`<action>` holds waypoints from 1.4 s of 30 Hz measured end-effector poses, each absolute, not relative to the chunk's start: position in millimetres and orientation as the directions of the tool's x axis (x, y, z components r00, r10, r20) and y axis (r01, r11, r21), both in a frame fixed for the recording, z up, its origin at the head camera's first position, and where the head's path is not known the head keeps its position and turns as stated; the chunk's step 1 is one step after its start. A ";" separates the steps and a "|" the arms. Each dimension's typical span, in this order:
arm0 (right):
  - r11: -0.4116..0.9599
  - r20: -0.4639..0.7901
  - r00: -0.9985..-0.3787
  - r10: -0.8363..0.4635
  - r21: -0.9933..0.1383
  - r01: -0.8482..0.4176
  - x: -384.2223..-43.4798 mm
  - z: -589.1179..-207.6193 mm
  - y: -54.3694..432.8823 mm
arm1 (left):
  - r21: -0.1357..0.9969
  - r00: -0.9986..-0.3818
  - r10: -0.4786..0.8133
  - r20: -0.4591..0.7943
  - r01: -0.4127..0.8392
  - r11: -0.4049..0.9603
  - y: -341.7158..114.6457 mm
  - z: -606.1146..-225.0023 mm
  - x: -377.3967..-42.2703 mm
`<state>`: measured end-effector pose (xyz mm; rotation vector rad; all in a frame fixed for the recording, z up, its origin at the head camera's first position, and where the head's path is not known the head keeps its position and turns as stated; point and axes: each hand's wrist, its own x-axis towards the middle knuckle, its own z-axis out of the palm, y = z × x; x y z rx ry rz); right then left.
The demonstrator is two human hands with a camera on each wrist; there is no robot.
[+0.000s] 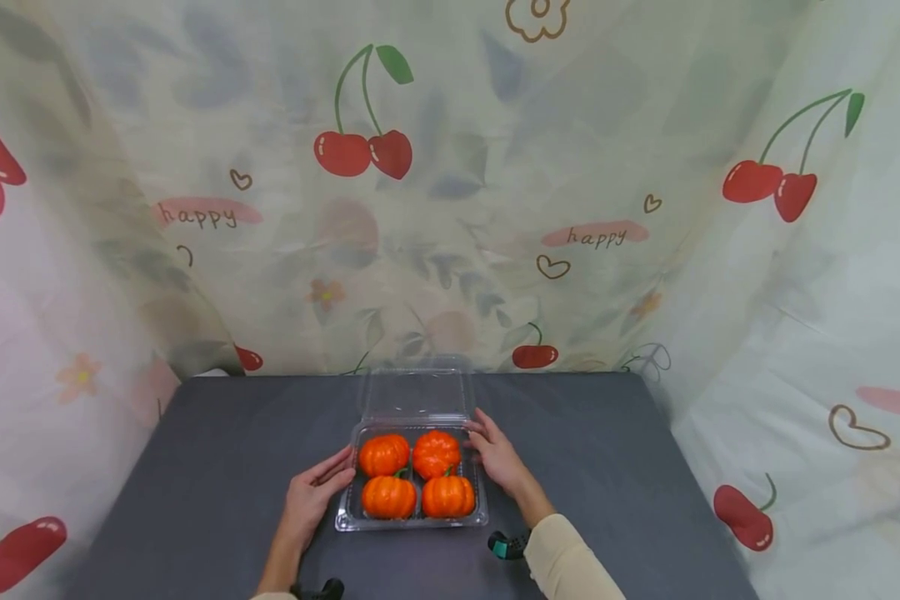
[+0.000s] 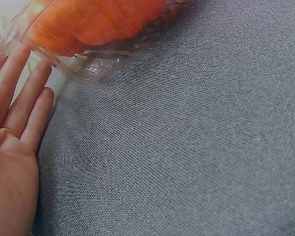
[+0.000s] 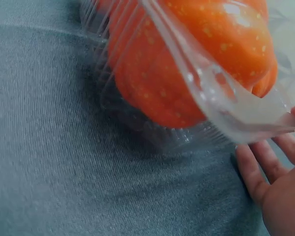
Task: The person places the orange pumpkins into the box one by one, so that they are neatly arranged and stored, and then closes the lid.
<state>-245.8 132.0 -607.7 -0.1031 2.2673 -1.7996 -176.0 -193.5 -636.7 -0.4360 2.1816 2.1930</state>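
Note:
A clear plastic clamshell box stands on the dark table, its transparent lid raised at the back. Inside sit several small orange pumpkins, among them a front left pumpkin and a back right pumpkin. My left hand is at the box's left side; in the left wrist view its nearly straight fingers touch the rim. At the right back corner my right hand pinches the box's edge by the hinge. The right wrist view shows the other fingers below that rim.
The dark grey cloth tabletop spreads around the box. Behind and on both sides hangs a pale curtain with cherry prints. A black strap-like device sits by the right wrist, and another dark device by the left.

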 end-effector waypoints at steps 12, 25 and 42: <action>0.243 -0.143 -0.968 -0.204 -0.966 0.092 -247.4 -613.2 132.7 | 0.977 -0.963 -0.166 -0.213 -0.209 -0.041 -193.3 -637.2 -176.5; 0.209 -0.117 -0.976 -0.185 -0.975 0.077 -246.6 -616.0 131.8 | 0.979 -0.963 -0.177 -0.204 -0.203 -0.023 -192.1 -636.9 -176.7; 0.214 -0.078 -0.982 -0.172 -0.976 0.040 -252.7 -610.4 134.0 | 0.979 -0.961 -0.186 -0.205 -0.204 -0.026 -193.5 -640.5 -177.6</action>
